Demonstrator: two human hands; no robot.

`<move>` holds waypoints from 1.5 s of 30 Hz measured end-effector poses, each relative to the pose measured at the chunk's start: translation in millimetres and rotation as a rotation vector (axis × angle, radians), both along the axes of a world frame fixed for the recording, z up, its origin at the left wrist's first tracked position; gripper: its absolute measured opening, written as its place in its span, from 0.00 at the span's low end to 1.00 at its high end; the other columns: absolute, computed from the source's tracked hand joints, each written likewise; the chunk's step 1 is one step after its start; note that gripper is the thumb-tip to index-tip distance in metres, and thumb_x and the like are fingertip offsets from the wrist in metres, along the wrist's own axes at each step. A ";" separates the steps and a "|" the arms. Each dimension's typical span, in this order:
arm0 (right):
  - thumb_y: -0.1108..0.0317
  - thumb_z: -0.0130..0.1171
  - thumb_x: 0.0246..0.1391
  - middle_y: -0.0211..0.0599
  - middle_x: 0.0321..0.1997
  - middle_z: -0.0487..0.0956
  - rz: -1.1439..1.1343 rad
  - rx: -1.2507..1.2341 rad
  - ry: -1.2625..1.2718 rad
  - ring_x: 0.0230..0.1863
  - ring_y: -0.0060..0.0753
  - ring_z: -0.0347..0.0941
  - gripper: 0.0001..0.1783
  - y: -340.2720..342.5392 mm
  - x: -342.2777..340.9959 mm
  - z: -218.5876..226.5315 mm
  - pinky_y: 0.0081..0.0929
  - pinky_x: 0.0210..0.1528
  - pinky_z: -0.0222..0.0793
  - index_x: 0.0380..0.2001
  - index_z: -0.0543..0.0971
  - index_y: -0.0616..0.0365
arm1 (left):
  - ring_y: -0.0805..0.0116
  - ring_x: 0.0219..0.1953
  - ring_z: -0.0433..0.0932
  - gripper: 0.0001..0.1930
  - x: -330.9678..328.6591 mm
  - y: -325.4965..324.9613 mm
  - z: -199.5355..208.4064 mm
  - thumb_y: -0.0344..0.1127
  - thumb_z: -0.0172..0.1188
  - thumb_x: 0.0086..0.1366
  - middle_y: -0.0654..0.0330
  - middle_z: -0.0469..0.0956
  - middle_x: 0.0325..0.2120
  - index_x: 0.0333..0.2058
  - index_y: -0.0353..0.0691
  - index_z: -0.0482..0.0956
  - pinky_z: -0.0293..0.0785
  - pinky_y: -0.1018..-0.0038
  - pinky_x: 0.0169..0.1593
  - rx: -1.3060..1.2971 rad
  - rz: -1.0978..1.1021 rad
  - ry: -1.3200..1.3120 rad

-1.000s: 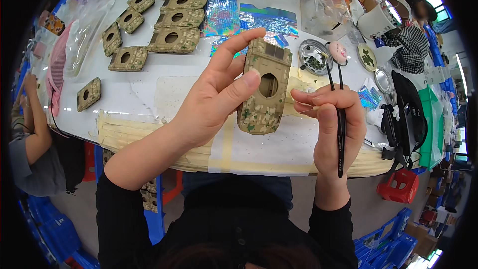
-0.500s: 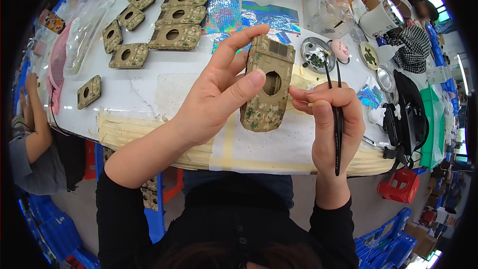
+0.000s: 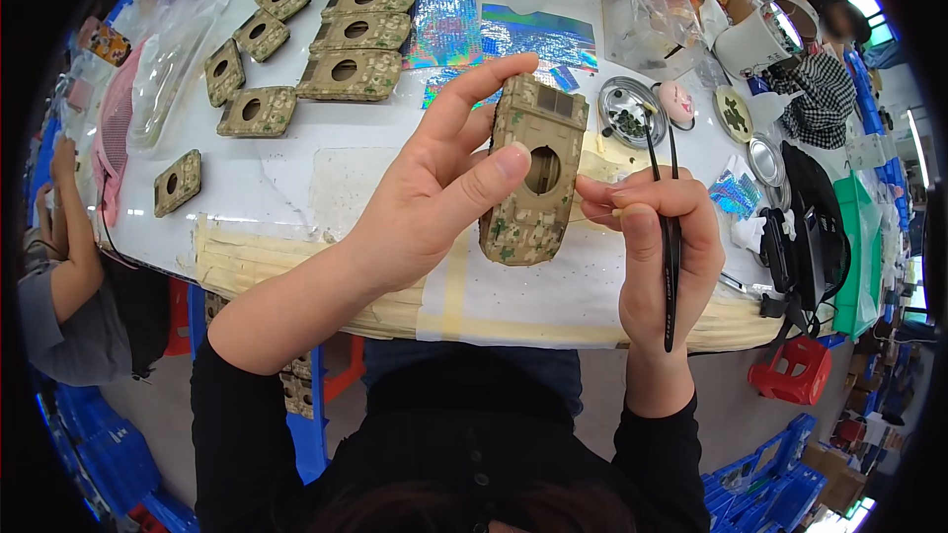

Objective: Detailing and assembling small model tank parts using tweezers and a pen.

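A camouflage-patterned toy tank hull [image 3: 523, 232] with a round hole in its top is gripped in my left hand [image 3: 415, 188], the thumb lying beside the hole. Close to its right side, my right hand [image 3: 686, 222] is closed around black tweezers [image 3: 671, 281], whose tips point away from me. Between that hand's thumb and forefinger shows a small pale piece, perhaps the end of a thin stick; its kind is unclear. Beyond the tweezers sits a round metal dish [image 3: 632, 96] with small dark green bits in it.
Several more camouflage hulls [image 3: 348, 73] stand at the far left of the white table [image 3: 355, 188]. Shiny foil sheets [image 3: 538, 37] lie at the back. To the right are a pink rounded object [image 3: 676, 99], an oval dish [image 3: 733, 114] and a black bag [image 3: 815, 227]. Another person's arm [image 3: 74, 227] shows at far left.
The hull and both hands have shifted very slightly, along with a small shift of the whole view. Both grips stay the same.
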State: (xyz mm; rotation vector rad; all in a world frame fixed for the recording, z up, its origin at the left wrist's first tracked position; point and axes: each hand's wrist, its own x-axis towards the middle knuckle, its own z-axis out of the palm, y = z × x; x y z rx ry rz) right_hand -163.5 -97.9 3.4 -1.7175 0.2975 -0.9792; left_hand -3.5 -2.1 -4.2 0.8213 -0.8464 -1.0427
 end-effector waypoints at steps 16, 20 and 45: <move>0.75 0.63 0.46 0.39 0.29 0.75 -0.558 -0.720 0.225 0.31 0.37 0.73 0.06 -33.8 -16.4 1.0 0.27 0.36 0.67 0.25 0.75 0.61 | 0.64 0.56 0.67 0.32 0.8 -0.7 -2.9 0.56 0.47 0.65 0.52 0.65 0.53 0.61 0.49 0.49 0.70 0.65 0.54 0.318 0.004 0.258; 0.74 0.66 0.41 0.39 0.28 0.74 -0.555 -0.797 0.364 0.32 0.38 0.71 0.08 -32.8 -13.5 -4.2 0.28 0.32 0.65 0.25 0.75 0.59 | 0.64 0.55 0.68 0.30 -3.0 -1.4 2.6 0.58 0.44 0.66 0.52 0.67 0.52 0.60 0.50 0.52 0.71 0.65 0.53 0.356 0.039 0.291; 0.65 0.42 0.63 0.43 0.33 0.67 -0.001 -0.368 0.131 0.33 0.26 0.72 0.12 -10.1 2.1 4.6 0.26 0.37 0.79 0.35 0.65 0.67 | 0.65 0.51 0.72 0.26 -1.0 0.4 -4.2 0.58 0.39 0.67 0.55 0.70 0.49 0.55 0.49 0.61 0.72 0.67 0.48 0.401 -0.097 0.335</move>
